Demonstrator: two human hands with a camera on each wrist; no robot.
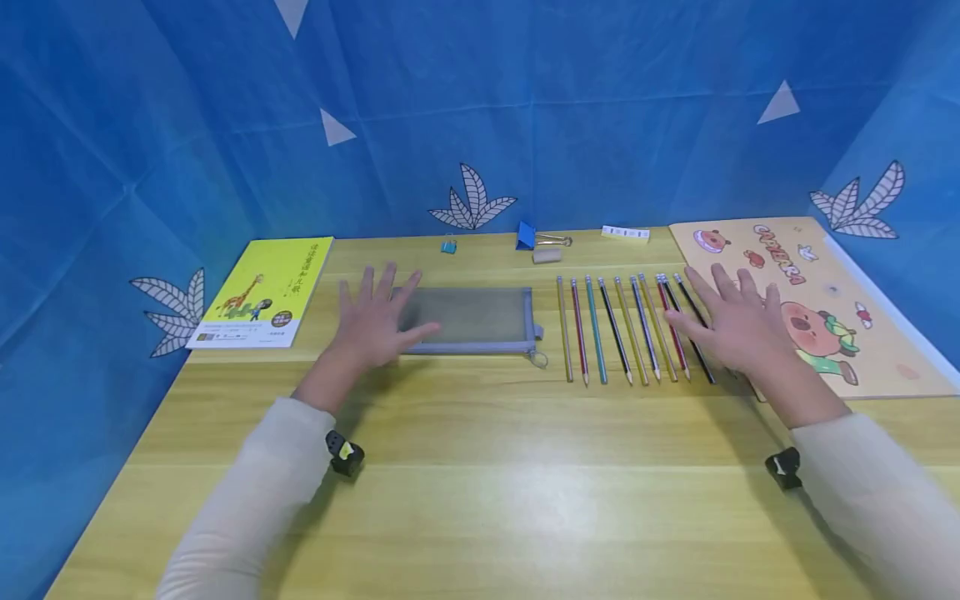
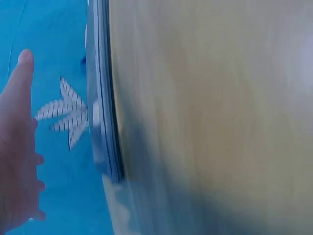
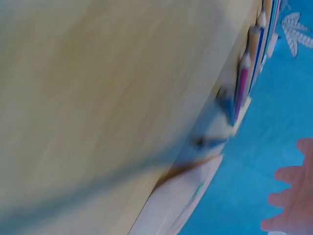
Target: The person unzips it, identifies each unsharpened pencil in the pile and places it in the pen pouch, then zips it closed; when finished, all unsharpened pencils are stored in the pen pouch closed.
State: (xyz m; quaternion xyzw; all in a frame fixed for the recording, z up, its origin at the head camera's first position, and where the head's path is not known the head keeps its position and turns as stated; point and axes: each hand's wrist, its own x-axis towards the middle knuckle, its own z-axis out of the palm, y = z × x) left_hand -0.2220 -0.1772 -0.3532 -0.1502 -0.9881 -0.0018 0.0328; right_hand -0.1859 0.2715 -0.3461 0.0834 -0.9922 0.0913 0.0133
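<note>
From my far-off seat I see the left hand (image 1: 371, 327) and the right hand (image 1: 741, 332) both spread wide, fingers out straight, with nothing in them; the wrist views show them up in the air, apart from the things below. I picture a clock lying between them, with 12 pointing away. At 9 o'clock, partly behind the left hand, lies the grey mesh pouch (image 1: 480, 321). It looks flat, so I guess it is light, soft and floppy, and hard to break. I would pinch its near edge by the zip, which looks a bit stiffer; the little zip ring (image 1: 537, 359), at 4 o'clock on the pouch, looks good for a finger and thumb. At 3 o'clock, a row of pencils (image 1: 596, 329) reaches to the right hand. They should be light, stiff and a bit slippery, and they may roll. The sharp tips point near me and could snap, so I would pinch each pencil round its middle. Farther out, the capybara book (image 1: 810, 325) sits at 3 o'clock and the yellow book (image 1: 281, 271) just past 9. Near the far edge of the tabletop (image 1: 480, 417), the tiny teal clip (image 1: 448, 247) is at 10 and the big blue clip (image 1: 527, 237) is near 11.
</note>
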